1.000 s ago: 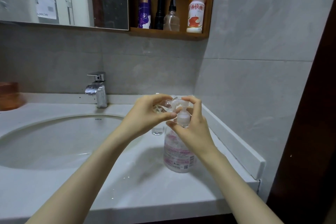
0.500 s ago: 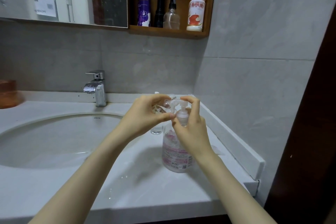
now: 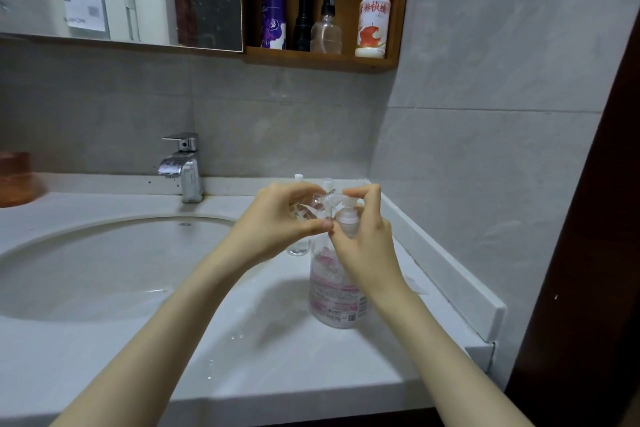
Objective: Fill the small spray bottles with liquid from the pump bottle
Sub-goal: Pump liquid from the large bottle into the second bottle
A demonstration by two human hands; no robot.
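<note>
Holding a small spray bottle (image 3: 308,210) up at the spout of the pump bottle (image 3: 337,291), the L hand (image 3: 277,222) has its grip clamped round the clear body, thumb & fingers curled. Can't tell if liquid is flowing.

R hand (image 3: 365,250) is on the pump bottle. Its index finger hooks over the top and its thumb is at the neck, so that grip is clamped there too.

Pump bottle stands upright on the white tabletop (image 3: 277,374), near the R side by the wall, pink label facing the camera. A 2nd small bottle (image 3: 298,249) stands just behind, mostly hidden by the L hand.

Water drops (image 3: 239,336) lie on the tabletop in front. Sink basin (image 3: 104,270) & chrome faucet (image 3: 183,166) are to the L. Wooden shelf (image 3: 322,61) above holds four items.
</note>
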